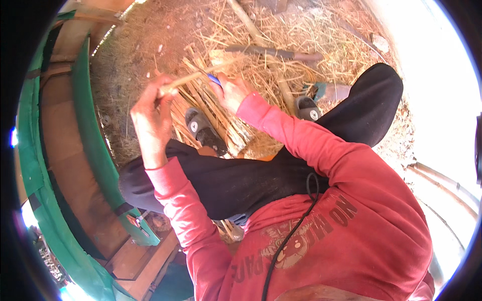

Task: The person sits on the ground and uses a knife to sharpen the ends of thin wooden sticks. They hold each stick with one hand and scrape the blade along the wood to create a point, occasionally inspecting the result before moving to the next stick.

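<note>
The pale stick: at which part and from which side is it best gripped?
Probably grip the stick at its lower-left end, from the left, as the left hand does: it is long and thin, and the right hand has the blue tool near its middle.

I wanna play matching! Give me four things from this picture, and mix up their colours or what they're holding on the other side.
1. Left hand
2. Trousers
3. Right hand
4. Sweatshirt

A. Red
B. Holding a blue object
C. Holding a pale stick
D. Black

Pairs: 1-C, 2-D, 3-B, 4-A
</note>
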The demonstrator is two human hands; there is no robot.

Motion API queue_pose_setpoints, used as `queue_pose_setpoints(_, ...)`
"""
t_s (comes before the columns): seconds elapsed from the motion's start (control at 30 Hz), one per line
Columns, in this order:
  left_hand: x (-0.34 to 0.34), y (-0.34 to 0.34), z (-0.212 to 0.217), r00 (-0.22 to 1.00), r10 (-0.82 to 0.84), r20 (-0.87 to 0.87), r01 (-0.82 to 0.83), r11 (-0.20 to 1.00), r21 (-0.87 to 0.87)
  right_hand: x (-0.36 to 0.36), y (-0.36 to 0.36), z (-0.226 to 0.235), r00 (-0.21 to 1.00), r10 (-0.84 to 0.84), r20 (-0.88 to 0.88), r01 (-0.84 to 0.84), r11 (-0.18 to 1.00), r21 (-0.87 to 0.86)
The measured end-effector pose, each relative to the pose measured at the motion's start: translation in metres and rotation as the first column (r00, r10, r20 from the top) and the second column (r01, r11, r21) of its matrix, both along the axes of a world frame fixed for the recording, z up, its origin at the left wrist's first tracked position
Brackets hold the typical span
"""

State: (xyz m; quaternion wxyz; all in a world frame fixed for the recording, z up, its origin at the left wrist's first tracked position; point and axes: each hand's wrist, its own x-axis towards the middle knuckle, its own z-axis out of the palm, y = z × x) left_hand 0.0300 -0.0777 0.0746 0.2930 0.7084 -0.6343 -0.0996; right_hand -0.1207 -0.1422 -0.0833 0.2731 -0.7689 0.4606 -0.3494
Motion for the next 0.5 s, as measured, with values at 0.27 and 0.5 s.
queue_pose_setpoints(0.27, -0.007, 0.003, -0.005, 0.998, -0.028, -0.065, 0.025, 0.999, -0.045, -0.021, -0.014, -0.061, 1.0, 0.006, -0.011, -0.004, 0.987, 0.159)
queue_pose_setpoints(0.5, -0.004, 0.0, -0.007, 0.993, -0.009, -0.121, -0.003, 0.995, -0.1, -0.015, -0.023, -0.054, 0.999, 0.028, -0.037, -0.015, 0.947, 0.321)
